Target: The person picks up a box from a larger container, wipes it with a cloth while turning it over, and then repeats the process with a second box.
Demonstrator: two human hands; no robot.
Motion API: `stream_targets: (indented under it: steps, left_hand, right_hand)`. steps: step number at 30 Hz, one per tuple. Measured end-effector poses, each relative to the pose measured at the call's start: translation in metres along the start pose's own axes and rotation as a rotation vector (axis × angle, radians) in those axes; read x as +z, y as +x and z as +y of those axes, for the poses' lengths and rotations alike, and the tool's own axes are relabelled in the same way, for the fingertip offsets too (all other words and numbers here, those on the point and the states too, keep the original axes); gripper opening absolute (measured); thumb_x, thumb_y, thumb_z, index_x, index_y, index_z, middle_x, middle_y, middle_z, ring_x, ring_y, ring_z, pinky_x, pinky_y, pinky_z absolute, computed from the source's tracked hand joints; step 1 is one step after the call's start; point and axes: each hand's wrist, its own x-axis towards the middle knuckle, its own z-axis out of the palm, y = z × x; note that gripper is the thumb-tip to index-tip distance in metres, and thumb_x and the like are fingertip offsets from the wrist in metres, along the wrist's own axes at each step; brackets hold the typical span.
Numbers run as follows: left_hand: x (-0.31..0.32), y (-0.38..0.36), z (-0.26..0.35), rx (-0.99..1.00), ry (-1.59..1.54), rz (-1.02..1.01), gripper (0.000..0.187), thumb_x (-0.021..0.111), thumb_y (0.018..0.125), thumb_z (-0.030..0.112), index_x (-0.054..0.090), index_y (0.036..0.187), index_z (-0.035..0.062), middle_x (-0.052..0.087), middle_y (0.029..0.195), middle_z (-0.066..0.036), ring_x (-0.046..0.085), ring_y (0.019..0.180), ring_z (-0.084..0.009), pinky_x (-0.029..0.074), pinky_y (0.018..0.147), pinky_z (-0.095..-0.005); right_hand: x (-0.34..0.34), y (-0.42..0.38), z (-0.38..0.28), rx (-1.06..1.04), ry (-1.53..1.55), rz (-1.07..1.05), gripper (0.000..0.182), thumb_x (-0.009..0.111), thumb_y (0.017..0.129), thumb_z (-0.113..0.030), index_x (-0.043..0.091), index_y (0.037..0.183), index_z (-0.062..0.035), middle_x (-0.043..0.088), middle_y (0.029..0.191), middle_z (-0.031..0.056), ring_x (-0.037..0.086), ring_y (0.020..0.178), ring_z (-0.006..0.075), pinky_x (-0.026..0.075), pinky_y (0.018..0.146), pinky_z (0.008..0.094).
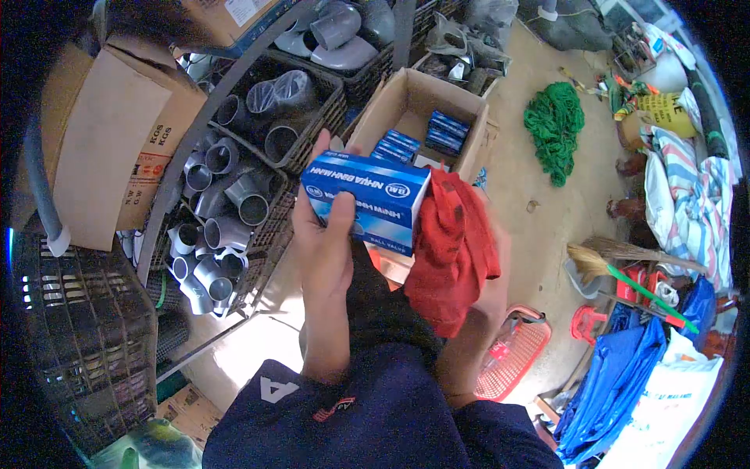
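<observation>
A blue box with white lettering and "BALL VALVE" on its side (pixel 366 202) is held in my left hand (pixel 326 250), thumb across its front and fingers behind. A red cloth (pixel 451 254) hangs against the box's right end. My right hand (pixel 491 270) is behind and beside the cloth, which hides most of its fingers. Beyond the held box, an open cardboard carton (pixel 383 102) contains several smaller-looking blue boxes (pixel 447 131) in stacks.
Dark crates (pixel 332 109) of grey pipe fittings (pixel 254 209) line the left. A cardboard box (pixel 109 148) stands at upper left. Green netting (pixel 555 129), a pink basket (pixel 512 356), a broom (pixel 587 262) and blue sheeting (pixel 605 383) lie to the right.
</observation>
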Motion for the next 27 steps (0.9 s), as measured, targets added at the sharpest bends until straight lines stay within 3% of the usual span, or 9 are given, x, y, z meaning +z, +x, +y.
stream_targets:
  steps: [6,8,10,12,18,20,22,24,27]
  left_hand:
    - [-0.001,-0.005,-0.002,0.037,0.014,-0.053,0.076,0.074,0.071,0.016,0.034,0.134,0.0013,0.047,0.127,-0.014,0.05,0.11,-0.0187,0.041,0.093,-0.031]
    - [-0.009,-0.006,0.002,0.063,0.283,-0.087,0.082,0.081,0.06,0.017,0.039,0.13,0.0025,0.049,0.122,-0.011,0.05,0.107,-0.0169,0.041,0.092,-0.0293]
    - [-0.007,-0.005,0.011,0.032,0.374,-0.117,0.082,0.083,0.055,0.017,0.044,0.126,0.0029,0.051,0.119,-0.01,0.05,0.106,-0.0158,0.04,0.092,-0.0289]
    - [-0.007,-0.007,0.014,0.025,0.415,-0.161,0.081,0.083,0.054,0.016,0.046,0.125,0.0027,0.049,0.122,-0.01,0.05,0.108,-0.0164,0.04,0.092,-0.0296]
    - [-0.009,-0.004,-0.006,0.103,0.133,-0.01,0.08,0.076,0.071,0.034,0.037,0.132,0.0004,0.045,0.129,-0.013,0.049,0.114,-0.0202,0.04,0.095,-0.0325]
    - [0.001,-0.007,-0.005,0.047,0.193,0.082,0.087,0.063,0.073,0.058,0.033,0.134,0.0039,0.053,0.117,-0.014,0.057,0.102,-0.0215,0.049,0.086,-0.0331]
    - [-0.002,-0.008,-0.008,-0.006,0.161,0.08,0.077,0.055,0.08,0.055,0.032,0.135,0.0067,0.053,0.114,-0.017,0.056,0.103,-0.0269,0.05,0.085,-0.0382]
    - [0.003,-0.007,-0.002,-0.219,-0.305,-0.124,0.064,0.055,0.086,0.037,0.032,0.133,0.0008,0.045,0.125,-0.017,0.051,0.111,-0.0246,0.046,0.089,-0.0344]
    - [0.001,-0.008,0.001,-0.186,-0.144,-0.171,0.066,0.059,0.08,0.033,0.033,0.131,-0.0003,0.045,0.125,-0.018,0.051,0.111,-0.0253,0.043,0.092,-0.0352]
  right_hand:
    - [-0.01,-0.004,0.001,-0.102,-0.119,-0.05,0.057,0.074,0.06,-0.025,0.056,0.107,0.0032,0.056,0.106,0.0161,0.056,0.097,0.0256,0.042,0.086,0.0334]
    - [-0.01,-0.006,-0.002,-0.141,-0.111,-0.01,0.059,0.074,0.06,-0.028,0.056,0.106,0.0031,0.057,0.105,0.016,0.056,0.096,0.0256,0.042,0.086,0.0334]
    - [-0.009,0.0,-0.024,0.072,-0.071,0.051,0.066,0.075,0.056,-0.037,0.057,0.104,0.003,0.057,0.105,0.0165,0.057,0.095,0.0274,0.042,0.085,0.0343]
    - [-0.006,0.002,-0.027,0.045,-0.119,0.044,0.069,0.075,0.054,-0.04,0.057,0.104,0.0031,0.057,0.105,0.0171,0.057,0.095,0.0287,0.042,0.085,0.0353]
    - [-0.002,-0.013,-0.002,0.052,0.121,-0.013,0.073,0.074,0.051,-0.045,0.057,0.104,0.0022,0.055,0.106,0.0188,0.056,0.098,0.0321,0.041,0.087,0.0376]
    - [-0.002,-0.009,0.0,-0.02,0.118,-0.185,0.074,0.072,0.052,-0.049,0.057,0.104,0.0011,0.054,0.109,0.0193,0.055,0.1,0.0334,0.041,0.087,0.0381]
    - [-0.001,-0.007,0.001,-0.061,0.08,-0.266,0.074,0.071,0.053,-0.05,0.057,0.105,0.0008,0.054,0.109,0.0189,0.055,0.1,0.0336,0.041,0.088,0.0383]
    - [-0.002,-0.003,0.001,-0.151,-0.004,-0.425,0.074,0.069,0.055,-0.052,0.057,0.105,0.0003,0.053,0.108,0.0182,0.055,0.101,0.0339,0.041,0.089,0.0386]
    - [-0.001,0.001,-0.011,-0.096,-0.001,-0.411,0.068,0.072,0.054,-0.041,0.057,0.106,0.0,0.054,0.109,0.0166,0.055,0.101,0.0331,0.042,0.088,0.0374]
